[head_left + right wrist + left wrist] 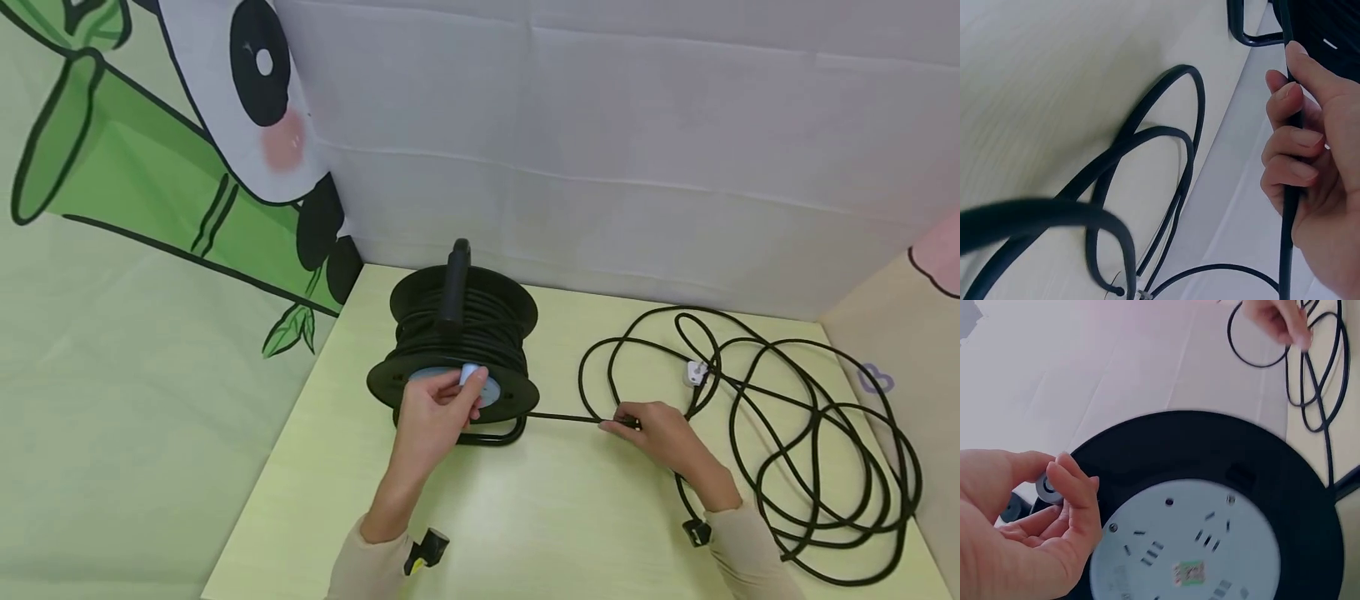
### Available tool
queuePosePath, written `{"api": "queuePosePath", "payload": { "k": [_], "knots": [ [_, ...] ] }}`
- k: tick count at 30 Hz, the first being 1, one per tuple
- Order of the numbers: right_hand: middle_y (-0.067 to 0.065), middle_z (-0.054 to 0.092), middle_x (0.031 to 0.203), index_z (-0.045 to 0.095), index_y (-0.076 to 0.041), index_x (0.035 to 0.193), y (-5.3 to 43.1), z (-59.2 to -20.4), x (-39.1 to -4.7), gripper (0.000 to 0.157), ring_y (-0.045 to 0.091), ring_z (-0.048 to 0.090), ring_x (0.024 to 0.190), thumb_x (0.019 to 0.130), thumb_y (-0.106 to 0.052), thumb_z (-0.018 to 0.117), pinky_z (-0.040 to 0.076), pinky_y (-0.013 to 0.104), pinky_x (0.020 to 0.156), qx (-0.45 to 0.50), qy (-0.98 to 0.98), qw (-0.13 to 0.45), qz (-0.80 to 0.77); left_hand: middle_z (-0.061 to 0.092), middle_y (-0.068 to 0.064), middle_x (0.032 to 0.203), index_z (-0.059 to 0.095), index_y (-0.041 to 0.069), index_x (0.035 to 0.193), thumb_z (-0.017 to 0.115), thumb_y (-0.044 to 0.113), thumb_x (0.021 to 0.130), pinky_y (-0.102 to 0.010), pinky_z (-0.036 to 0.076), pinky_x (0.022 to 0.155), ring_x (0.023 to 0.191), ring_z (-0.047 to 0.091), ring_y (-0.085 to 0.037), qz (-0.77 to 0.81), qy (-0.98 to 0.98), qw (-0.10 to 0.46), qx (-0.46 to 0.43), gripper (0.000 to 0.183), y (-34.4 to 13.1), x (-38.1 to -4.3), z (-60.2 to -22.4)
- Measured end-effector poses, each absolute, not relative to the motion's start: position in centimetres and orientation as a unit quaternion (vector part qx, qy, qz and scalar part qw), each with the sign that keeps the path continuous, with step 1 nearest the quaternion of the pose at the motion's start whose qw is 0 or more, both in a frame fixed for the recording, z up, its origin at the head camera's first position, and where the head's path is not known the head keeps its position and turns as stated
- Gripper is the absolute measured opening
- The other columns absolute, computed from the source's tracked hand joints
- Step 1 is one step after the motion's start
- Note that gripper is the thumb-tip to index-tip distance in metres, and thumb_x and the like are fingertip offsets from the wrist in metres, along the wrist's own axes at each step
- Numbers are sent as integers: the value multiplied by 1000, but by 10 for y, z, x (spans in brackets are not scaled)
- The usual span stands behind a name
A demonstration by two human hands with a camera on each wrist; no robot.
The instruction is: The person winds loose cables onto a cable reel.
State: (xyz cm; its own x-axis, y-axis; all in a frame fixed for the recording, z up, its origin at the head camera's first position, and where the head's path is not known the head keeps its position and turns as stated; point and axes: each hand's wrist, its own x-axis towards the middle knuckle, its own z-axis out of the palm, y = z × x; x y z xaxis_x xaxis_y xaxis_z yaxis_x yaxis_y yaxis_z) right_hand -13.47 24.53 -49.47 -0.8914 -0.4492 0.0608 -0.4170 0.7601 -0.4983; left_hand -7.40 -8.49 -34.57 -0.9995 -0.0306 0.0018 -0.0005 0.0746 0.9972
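A black cable reel (408,292) stands on the table, with black cable wound round its drum and a handle on top. My left hand (429,417) is at the near side, its thumb and fingers pinching a small pale knob (468,372). In the left wrist view that knob (1047,490) is grey and round, beside the pale disc (1188,550) in the reel's face. To the right, my right hand (660,433) grips the black cable (566,417), which runs from it to the reel. Curled fingers wrap this cable (1286,250) in the right wrist view.
Loose loops of cable (813,433) spread over the right side of the table, some crossing each other. A white plug (696,372) lies among them. Behind the table hangs a pale cloth (600,167), and a printed one (112,375) is at the left.
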Motion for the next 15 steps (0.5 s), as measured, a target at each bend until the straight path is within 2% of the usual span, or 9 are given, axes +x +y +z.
{"api": "queuePosePath", "payload": {
  "k": [6, 15],
  "knots": [
    [-19, 52, 61, 63, -31, 79, 235, -493, -138, 21, 0, 39, 51, 87, -51, 62, 34, 21, 48, -246, 939, 14, -240, 63, -7, 65, 68, -4, 83, 65, 15, 91, -20, 51, 51, 54, 58, -12, -704, -710, -2, 4, 21, -72, -75, -353],
    [-22, 51, 61, 61, -30, 76, 236, -488, -139, 25, 0, 40, 49, 87, -53, 60, 36, 21, 49, -248, 944, 21, -218, 63, -10, 65, 68, -4, 83, 66, 17, 91, -20, 49, 49, 52, 57, -10, -708, -706, -22, 0, 23, -58, -76, -364]
  ]
}}
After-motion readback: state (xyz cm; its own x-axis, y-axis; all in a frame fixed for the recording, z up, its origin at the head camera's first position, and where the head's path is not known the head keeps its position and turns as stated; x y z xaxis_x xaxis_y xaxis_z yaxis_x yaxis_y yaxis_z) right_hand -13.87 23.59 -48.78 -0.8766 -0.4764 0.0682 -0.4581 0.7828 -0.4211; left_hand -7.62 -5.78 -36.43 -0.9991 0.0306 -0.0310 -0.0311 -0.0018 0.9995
